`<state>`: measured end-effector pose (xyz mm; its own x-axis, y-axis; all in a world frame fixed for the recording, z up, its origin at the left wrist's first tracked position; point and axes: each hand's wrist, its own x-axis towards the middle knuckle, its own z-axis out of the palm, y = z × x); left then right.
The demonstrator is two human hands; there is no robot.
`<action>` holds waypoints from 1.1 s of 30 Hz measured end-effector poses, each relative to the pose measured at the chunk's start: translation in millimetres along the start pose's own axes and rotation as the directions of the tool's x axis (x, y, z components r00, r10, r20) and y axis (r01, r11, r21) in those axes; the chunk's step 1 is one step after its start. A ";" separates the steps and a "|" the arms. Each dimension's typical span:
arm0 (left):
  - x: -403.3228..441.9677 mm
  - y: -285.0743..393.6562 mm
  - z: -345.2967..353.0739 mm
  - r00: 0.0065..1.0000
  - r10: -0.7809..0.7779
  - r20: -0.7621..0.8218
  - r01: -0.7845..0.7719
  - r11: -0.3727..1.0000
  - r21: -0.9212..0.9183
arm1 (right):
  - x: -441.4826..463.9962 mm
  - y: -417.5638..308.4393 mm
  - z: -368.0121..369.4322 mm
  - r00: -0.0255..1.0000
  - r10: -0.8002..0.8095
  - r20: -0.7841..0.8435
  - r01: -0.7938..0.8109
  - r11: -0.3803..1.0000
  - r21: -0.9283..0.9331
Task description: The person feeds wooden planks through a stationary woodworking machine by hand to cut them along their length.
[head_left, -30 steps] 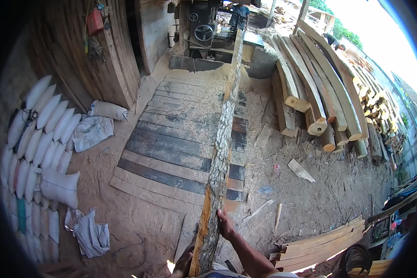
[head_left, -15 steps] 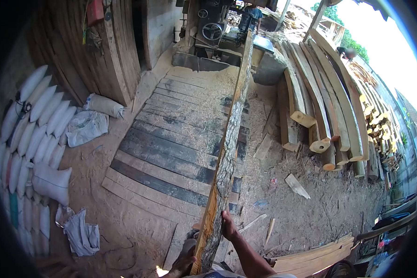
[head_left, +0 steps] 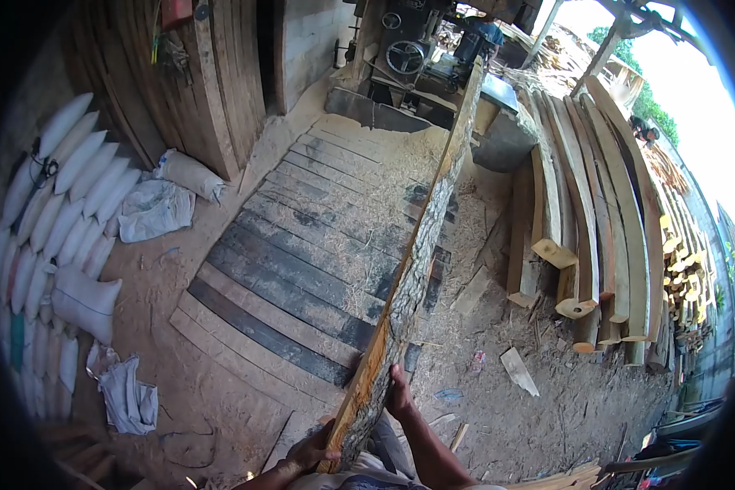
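Note:
A long bark-edged wooden slab stretches from my body to the machine at the far end. My left hand grips its near end from the left, with fingers over the edge. Further along, my right hand holds the slab's right side against the bark; its thumb shows, while the other fingers are partly hidden beneath the wood. At the far end, the slab reaches a saw machine with handwheels, where a co-worker in a blue top stands.
Dark floor planks with sawdust lie left of the slab. Thick squared timbers are stacked at right, near another person. White sacks pile up at left. A wood offcut lies on the dirt.
My view has swung, so the scene sits further right and lower at the far end. Both hands stay on the slab; my left hand shows more fully now.

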<state>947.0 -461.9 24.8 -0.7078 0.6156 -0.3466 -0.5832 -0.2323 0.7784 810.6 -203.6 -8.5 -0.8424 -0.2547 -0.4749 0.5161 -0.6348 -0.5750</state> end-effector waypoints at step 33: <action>667.2 353.9 -43.7 0.991 0.128 -0.038 -0.128 0.992 0.017 | 503.6 -533.7 -86.6 0.969 -0.233 -0.077 0.219 0.964 -0.153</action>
<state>251.1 -166.3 46.1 -0.7912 0.5519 -0.2633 -0.4812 -0.2962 0.8251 124.4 70.1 1.6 -0.9248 -0.0428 -0.3780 0.3363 -0.5563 -0.7599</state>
